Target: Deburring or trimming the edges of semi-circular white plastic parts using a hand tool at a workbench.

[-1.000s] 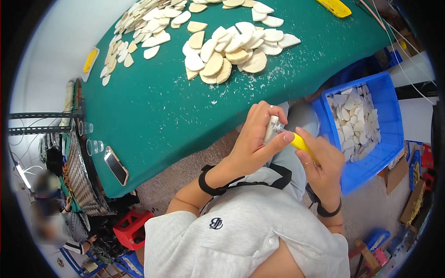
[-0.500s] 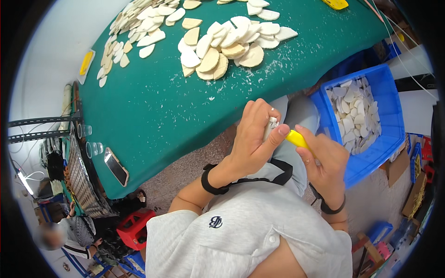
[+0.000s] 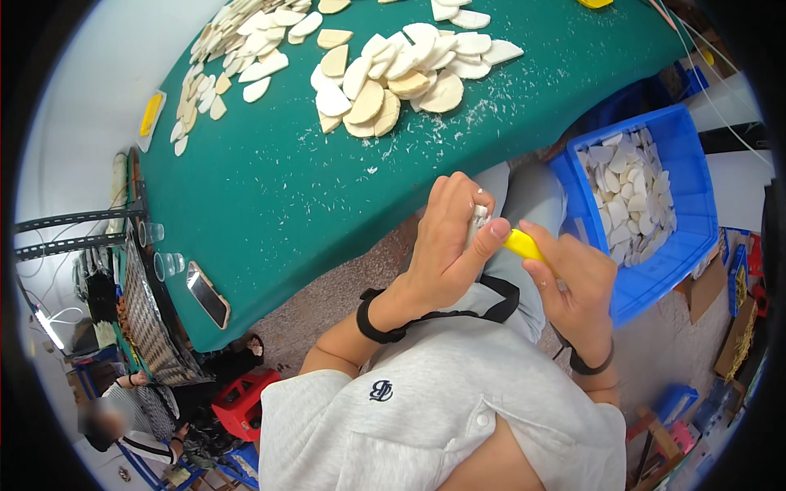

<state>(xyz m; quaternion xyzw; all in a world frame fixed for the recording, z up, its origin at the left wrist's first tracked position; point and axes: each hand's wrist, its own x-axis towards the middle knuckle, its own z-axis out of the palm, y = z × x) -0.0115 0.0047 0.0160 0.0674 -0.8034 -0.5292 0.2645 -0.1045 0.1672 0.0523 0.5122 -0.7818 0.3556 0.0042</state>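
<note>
Well, starting at the lower left of the frame, another person in a striped top (image 3: 147,409) sits beyond the table's end. Above, at the left edge, a yellow object (image 3: 151,114) lies in a small pale tray. Two clear cups (image 3: 169,265) stand near the left corner of the green tablecloth (image 3: 270,213), with a phone (image 3: 207,295) lying just beside them, and a red stool (image 3: 242,407) is at the lower left. At the upper left you have a spread of flat pale pieces (image 3: 266,41), many overlapping; toward the upper middle a second heap of pieces (image 3: 381,86), white and cream, sits with fine white shavings (image 3: 434,127) scattered around it. Near the centre, off the table's front edge, your left hand (image 3: 446,237) is clamped on a small white piece (image 3: 479,216), its fingers curled over so that only one roughened end shows. Just right of it, your right hand (image 3: 577,282) is closed around a yellow handle (image 3: 522,244), which points at the piece; its front end comes close to your left thumb, and you cannot tell whether they touch. On the right side of the frame, a blue bin (image 3: 694,184) holds many more pale cut pieces (image 3: 629,200).
</note>
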